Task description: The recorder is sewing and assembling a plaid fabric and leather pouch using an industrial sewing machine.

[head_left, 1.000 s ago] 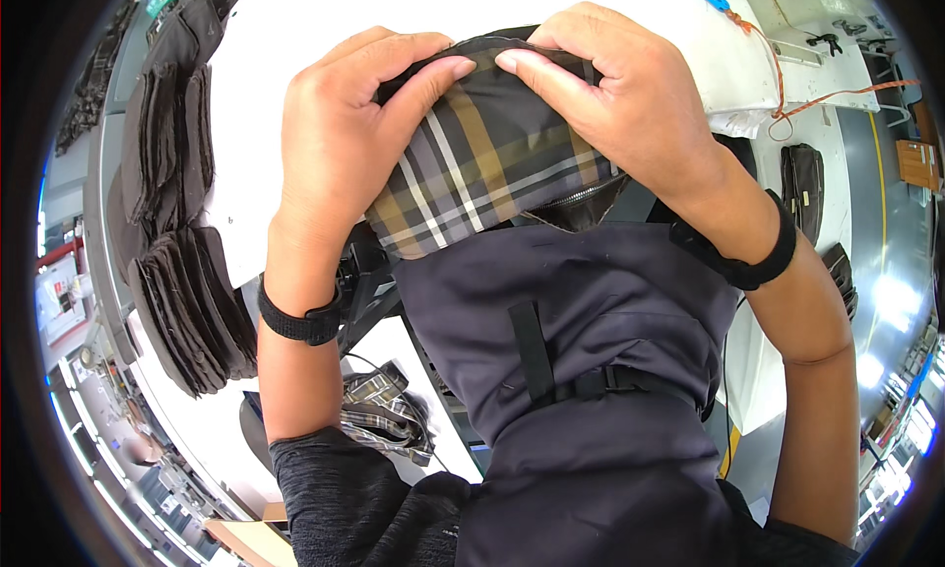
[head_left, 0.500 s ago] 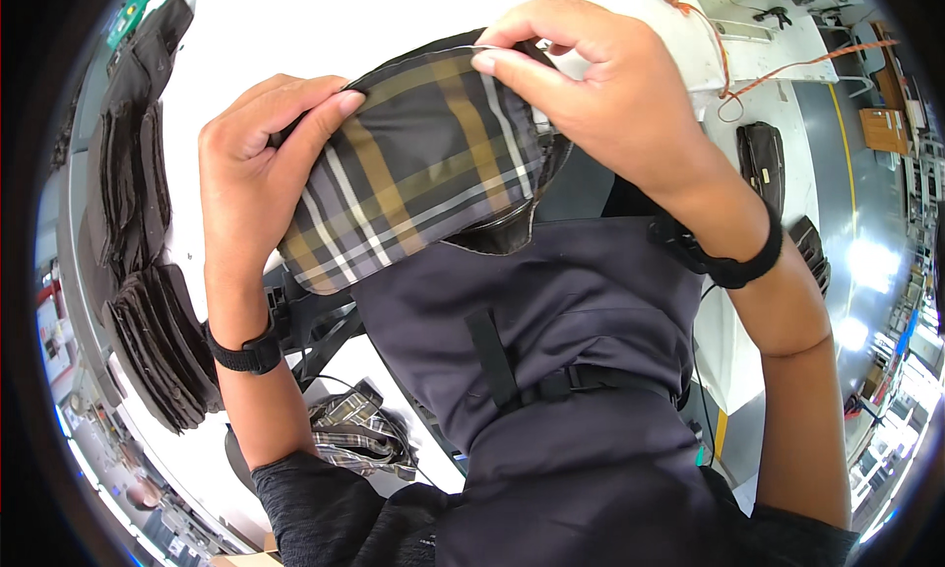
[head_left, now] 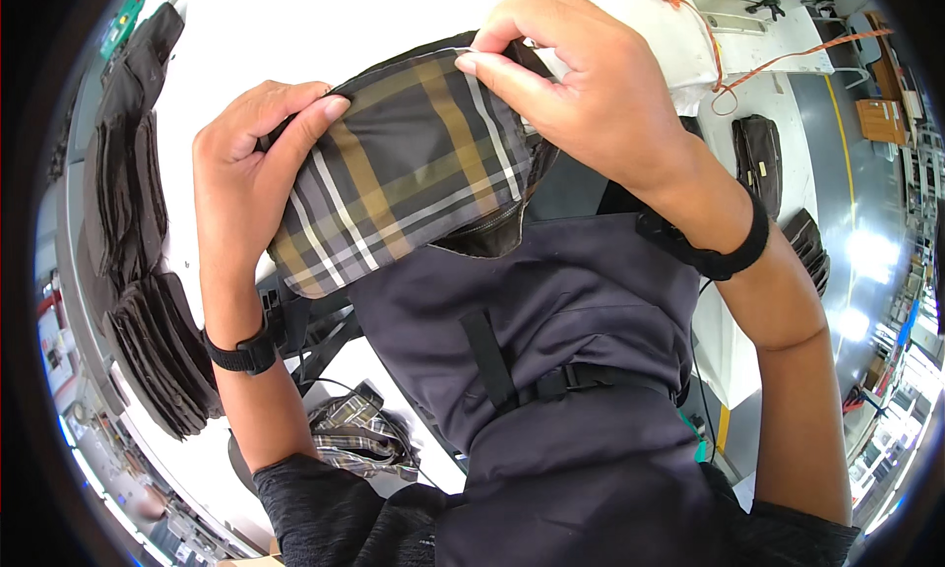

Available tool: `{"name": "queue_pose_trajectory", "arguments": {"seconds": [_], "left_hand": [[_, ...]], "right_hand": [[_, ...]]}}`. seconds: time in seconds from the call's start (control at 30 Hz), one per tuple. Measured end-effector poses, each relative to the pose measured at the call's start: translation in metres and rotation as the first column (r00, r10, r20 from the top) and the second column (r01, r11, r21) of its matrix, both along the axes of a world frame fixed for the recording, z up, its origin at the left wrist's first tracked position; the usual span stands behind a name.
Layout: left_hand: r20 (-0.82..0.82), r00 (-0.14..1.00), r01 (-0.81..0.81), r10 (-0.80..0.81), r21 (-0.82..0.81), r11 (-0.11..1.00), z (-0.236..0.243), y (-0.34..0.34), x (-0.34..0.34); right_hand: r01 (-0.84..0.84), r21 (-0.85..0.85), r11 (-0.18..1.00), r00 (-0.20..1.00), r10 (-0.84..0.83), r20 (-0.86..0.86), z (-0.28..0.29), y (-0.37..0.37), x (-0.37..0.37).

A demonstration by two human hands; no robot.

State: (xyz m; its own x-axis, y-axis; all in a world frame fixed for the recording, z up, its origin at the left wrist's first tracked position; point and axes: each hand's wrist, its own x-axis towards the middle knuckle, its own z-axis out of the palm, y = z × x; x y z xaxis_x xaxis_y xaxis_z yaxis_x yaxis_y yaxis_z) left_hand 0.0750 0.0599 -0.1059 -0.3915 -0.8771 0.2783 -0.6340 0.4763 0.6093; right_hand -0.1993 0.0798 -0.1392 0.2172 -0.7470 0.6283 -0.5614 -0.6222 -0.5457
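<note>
A plaid fabric piece (head_left: 399, 163) in black, olive, white and grey hangs between my hands, above the white table and my lap. My left hand (head_left: 251, 144) pinches its upper left edge between thumb and fingers. At the upper right edge my right hand (head_left: 581, 80) grips it the same way. Behind the plaid lies a dark brown layer (head_left: 492, 234) with a zipper-like line, showing below and at the right. Whether the two layers are joined along the top edge is hard to tell.
Stacks of dark folded pieces (head_left: 157, 346) line the left side. Crumpled plaid cloth (head_left: 359, 434) lies at lower left. Dark folded pieces (head_left: 756, 163) rest on the right on a white surface (head_left: 795, 144). An orange cord (head_left: 778, 67) crosses the upper right.
The plaid piece and both my hands have shifted slightly to the left. Both pinches stay on its upper edge.
</note>
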Motion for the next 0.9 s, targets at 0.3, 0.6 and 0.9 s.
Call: {"name": "queue_pose_trajectory", "arguments": {"seconds": [0.3,0.6,0.9], "left_hand": [[-0.054,0.998,-0.013,0.016,0.059,0.998,-0.006,-0.004,0.004],[-0.006,0.999,0.049,-0.049,-0.099,0.994,-0.008,-0.004,0.003],[0.001,1.000,0.031,-0.031,-0.117,0.993,-0.007,-0.002,0.001]], "right_hand": [[-0.037,0.185,0.982,0.999,0.037,0.004,0.015,0.001,0.000],[-0.105,0.208,0.972,0.994,0.099,0.039,0.014,0.003,-0.003],[-0.080,0.223,0.971,0.996,0.067,0.061,0.011,0.005,-0.003]]}}
